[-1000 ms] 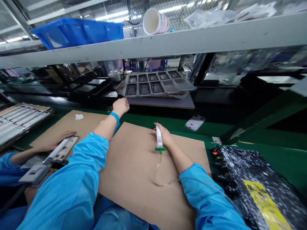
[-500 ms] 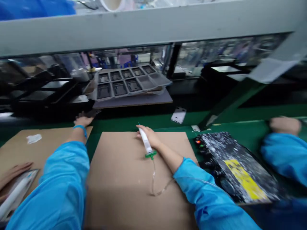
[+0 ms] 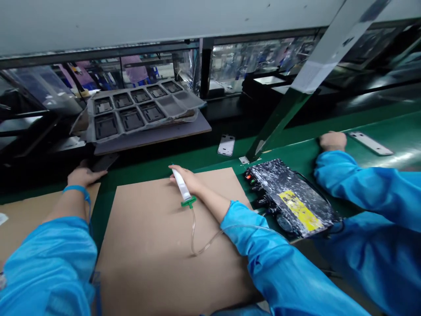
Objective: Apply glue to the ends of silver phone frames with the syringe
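Hands: right hand (image 3: 192, 181) clenched round a white syringe (image 3: 180, 189), green flange (image 3: 188, 202) just below the fist, over the middle of the cardboard sheet (image 3: 158, 263). Can't tell if the syringe touches the sheet. Clear tube (image 3: 193, 237) loops down across the cardboard, then runs toward the right sleeve (image 3: 243, 228). Left hand (image 3: 83, 177), blue wristband (image 3: 75, 189), sits at lower left, fingers against a dark slab (image 3: 105, 162) on the green mat (image 3: 378, 145). Grasping or only touching: can't tell.

Changes: view has swung right and the shelf is now just a grey band across the top. Syringe grip looks unchanged. Co-worker's arm has entered at right, their hand (image 3: 333, 141) on the mat near a white strip (image 3: 371, 143).

Hard to read: tube's far end vanishes behind the sleeve, and the slab is partly covered by the left fingers. Tray (image 3: 184, 99) pockets at upper left are too dark to tell contents. Yellow label (image 3: 301, 210) on the speckled box (image 3: 276, 184) is unreadable.
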Tool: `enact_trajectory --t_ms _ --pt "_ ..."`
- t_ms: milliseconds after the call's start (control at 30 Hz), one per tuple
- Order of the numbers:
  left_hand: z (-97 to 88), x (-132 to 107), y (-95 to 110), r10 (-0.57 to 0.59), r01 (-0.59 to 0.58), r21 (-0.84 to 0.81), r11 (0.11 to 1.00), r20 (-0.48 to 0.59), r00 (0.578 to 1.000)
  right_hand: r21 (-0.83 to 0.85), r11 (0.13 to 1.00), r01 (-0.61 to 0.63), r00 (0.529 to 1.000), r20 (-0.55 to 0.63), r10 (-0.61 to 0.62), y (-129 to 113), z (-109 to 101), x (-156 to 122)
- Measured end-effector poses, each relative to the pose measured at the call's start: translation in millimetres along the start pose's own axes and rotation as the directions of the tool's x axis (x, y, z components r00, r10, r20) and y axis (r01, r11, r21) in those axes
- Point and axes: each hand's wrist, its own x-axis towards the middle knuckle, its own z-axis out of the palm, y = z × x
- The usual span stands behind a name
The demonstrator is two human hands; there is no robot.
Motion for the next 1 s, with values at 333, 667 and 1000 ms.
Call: enact_trajectory --t_ms 333,667,1000 --pt "23.5 -105.1 49.3 0.323 -0.279 -0.236 0.931 0.17 0.931 0.387 0.922 -0.014 0.914 -0.369 0.169 13.3 -5.5 3.6" --pt "101.8 -176.5 92.7 0.542 -0.414 -0.502 0.759 0.135 0.83 0.179 0.983 0.029 0.983 -0.181 0.004 0.3 -6.6 -34.1" --pt "120.4 -166.6 89.9 0.591 -0.476 -0.52 0.709 0.069 0.804 0.306 0.949 -0.076 0.975 -0.174 0.135 -24.2 -6.2 -88.2"
